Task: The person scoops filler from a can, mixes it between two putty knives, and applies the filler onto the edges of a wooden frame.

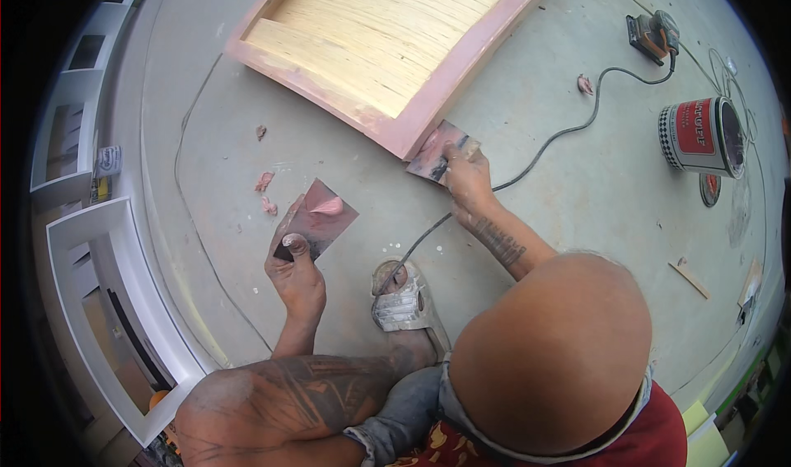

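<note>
My left hand (pixel 297 279) grips a dark flat filler spreader (pixel 327 230), its thumb across the near corner. A dab of pink putty (pixel 328 207) sits on that spreader. In my right hand (pixel 468 179) is a second flat spreader (pixel 428 156), smeared pink and black, held against the near corner of a wooden panel frame (pixel 404 129). Pink putty is spread along the frame's border, around a bare plywood middle (pixel 362 47). Whether the right spreader's edge is pressed on the wood or just beside it, I cannot tell.
An orange-and-black sander (pixel 652 37) lies at the far right, its cord (pixel 568 136) running across the floor to my sandalled foot (pixel 404 302). A tipped filler can (pixel 700 137) is at right. Pink scraps (pixel 264 181) dot the floor. White frames (pixel 148 302) line the left.
</note>
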The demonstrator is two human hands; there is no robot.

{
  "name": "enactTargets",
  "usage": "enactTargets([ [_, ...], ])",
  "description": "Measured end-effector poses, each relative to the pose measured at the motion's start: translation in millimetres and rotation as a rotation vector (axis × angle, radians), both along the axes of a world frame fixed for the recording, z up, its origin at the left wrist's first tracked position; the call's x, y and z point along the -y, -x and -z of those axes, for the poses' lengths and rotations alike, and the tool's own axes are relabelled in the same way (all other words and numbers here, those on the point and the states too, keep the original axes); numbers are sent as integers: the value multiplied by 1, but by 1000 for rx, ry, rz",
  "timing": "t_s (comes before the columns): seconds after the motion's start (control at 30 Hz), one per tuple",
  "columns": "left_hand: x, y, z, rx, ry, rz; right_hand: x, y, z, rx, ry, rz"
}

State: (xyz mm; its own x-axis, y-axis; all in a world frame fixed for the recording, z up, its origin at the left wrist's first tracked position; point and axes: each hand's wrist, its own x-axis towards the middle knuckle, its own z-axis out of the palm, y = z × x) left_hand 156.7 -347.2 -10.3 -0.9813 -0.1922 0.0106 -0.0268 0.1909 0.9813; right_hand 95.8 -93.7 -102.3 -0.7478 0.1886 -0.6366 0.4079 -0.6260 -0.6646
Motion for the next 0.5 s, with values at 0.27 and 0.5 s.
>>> enactTargets([
  [0.27,-22,7,-17,33,-8,40,13,0,-65,-165,190,28],
  [0.5,0,21,-18,161,-279,79,-5,-16,-57,-165,300,99],
])
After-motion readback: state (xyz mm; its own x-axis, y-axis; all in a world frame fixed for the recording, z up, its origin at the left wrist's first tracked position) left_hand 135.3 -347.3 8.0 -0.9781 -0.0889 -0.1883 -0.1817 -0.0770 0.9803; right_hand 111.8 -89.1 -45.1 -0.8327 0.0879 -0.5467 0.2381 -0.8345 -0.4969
